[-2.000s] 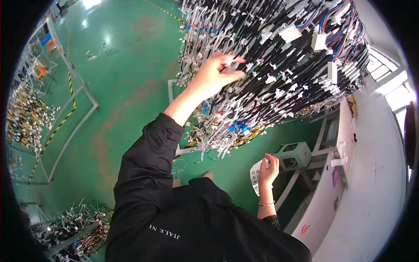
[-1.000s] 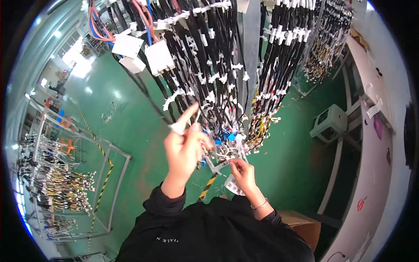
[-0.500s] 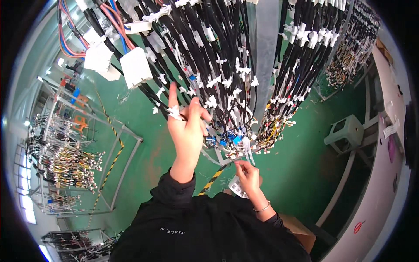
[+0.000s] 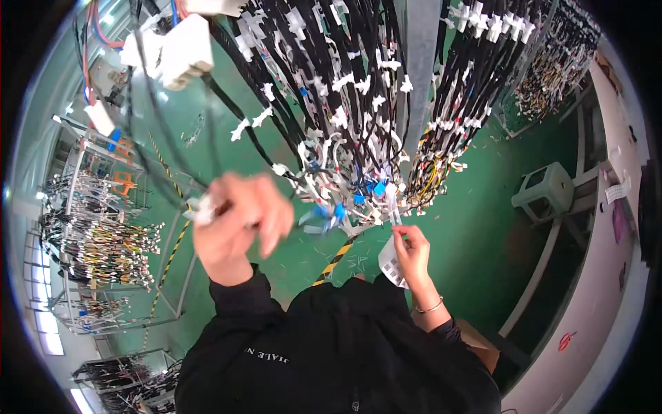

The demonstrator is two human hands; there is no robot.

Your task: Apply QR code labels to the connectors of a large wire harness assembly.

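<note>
Thick rows of black-taped wire harnesses (image 4: 324, 76) hang in front of me, with white clips along them and white and blue connectors at their lower ends. My left hand (image 4: 241, 224), smeared by motion, is closed around dark cables of a wire harness (image 4: 158, 165) pulled out to the left, a white clip by its fingers. Big white connector blocks (image 4: 186, 52) hang above it. My right hand (image 4: 414, 255) is closed in a pinch below the bundle, holding a white label sheet (image 4: 392, 263) with dark squares. A pale strip (image 4: 394, 207) hangs just over its fingertips.
A grey metal post (image 4: 422, 76) stands among the harnesses. At right are a pale stool (image 4: 545, 196) and a long bench (image 4: 586, 324) with red-handled scissors (image 4: 566, 341). More harnesses hang on a rack (image 4: 103, 234) at left. Yellow-black tape (image 4: 336, 259) marks the green floor.
My left hand has moved left and down, drawing cables away from the bundle. My right hand has shifted slightly right and up, and more of the label sheet shows. The connector blocks swung left and up.
</note>
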